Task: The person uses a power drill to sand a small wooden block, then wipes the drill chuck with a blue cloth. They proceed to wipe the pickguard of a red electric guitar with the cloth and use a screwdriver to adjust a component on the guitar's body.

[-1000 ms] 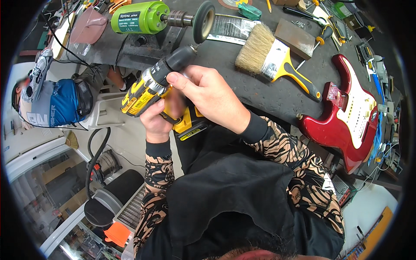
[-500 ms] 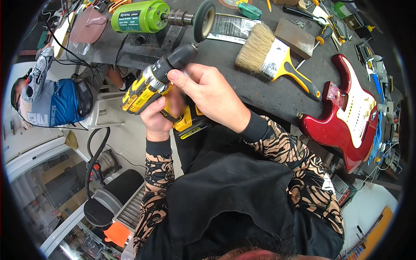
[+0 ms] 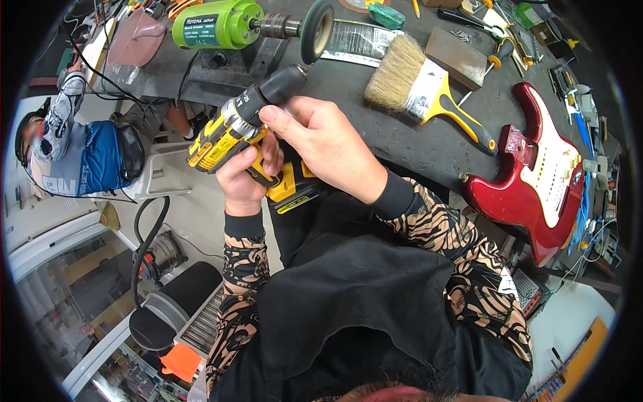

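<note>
A yellow and black cordless drill [image 3: 224, 141] is held over the near edge of the workbench, its black chuck [image 3: 284, 82] pointing up and to the right. My left hand [image 3: 244, 175] is closed around the drill's handle, fingers curled about the grip. My right hand [image 3: 328, 144] is closed at the drill's front, its thumb against the black collar just behind the chuck; its other fingers are partly hidden behind the tool. Below the hands, the drill's yellow and black battery base [image 3: 293, 191] shows. The chuck's tip is just below the wheel of a green bench grinder [image 3: 218, 25].
A wide paintbrush [image 3: 429, 94] lies on the dark workbench [image 3: 328, 87], with a metal block [image 3: 457, 57] behind it. To the right is a red guitar body [image 3: 529, 181]. At the left a co-worker in a blue top [image 3: 104, 157] sits on a white chair [image 3: 167, 171].
My left fingers, blurred before, are now sharp and curled around the drill's handle. The drill and my right hand have barely moved. The co-worker's arm and head have shifted slightly.
</note>
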Tool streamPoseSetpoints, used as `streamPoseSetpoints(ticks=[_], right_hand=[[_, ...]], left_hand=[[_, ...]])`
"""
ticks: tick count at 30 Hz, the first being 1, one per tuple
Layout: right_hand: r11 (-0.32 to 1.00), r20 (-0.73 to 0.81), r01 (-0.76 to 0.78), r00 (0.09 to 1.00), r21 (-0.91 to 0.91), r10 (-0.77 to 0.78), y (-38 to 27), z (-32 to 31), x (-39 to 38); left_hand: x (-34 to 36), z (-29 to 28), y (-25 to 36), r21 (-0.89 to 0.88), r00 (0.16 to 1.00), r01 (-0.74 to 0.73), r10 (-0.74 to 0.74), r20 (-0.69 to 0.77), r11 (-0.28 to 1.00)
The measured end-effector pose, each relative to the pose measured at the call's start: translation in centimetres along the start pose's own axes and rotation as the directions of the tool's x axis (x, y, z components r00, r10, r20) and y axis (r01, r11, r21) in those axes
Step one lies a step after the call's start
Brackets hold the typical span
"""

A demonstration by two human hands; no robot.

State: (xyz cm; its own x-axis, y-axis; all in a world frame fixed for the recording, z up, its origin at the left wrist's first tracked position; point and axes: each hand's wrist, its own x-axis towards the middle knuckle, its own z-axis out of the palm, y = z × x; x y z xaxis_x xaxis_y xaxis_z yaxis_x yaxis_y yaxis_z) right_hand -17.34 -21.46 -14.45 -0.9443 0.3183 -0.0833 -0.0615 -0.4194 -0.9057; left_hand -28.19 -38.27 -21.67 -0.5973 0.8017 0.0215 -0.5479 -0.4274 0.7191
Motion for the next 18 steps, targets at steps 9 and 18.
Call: streamPoseSetpoints(ticks=[9,18], right_hand=[[0.997,0.021,-0.022,1.000,0.075,0.021,0.22,0.11,0.12],[0.998,0.031,-0.011,0.999,0.064,0.009,0.03,0.22,0.24]], left_hand=[[0.30,-0.40,0.25,-0.020,1.000,0.019,-0.019,0.018,1.000],[0.62,-0.34,0.69,-0.023,0.999,0.036,-0.035,0.031,0.999]])
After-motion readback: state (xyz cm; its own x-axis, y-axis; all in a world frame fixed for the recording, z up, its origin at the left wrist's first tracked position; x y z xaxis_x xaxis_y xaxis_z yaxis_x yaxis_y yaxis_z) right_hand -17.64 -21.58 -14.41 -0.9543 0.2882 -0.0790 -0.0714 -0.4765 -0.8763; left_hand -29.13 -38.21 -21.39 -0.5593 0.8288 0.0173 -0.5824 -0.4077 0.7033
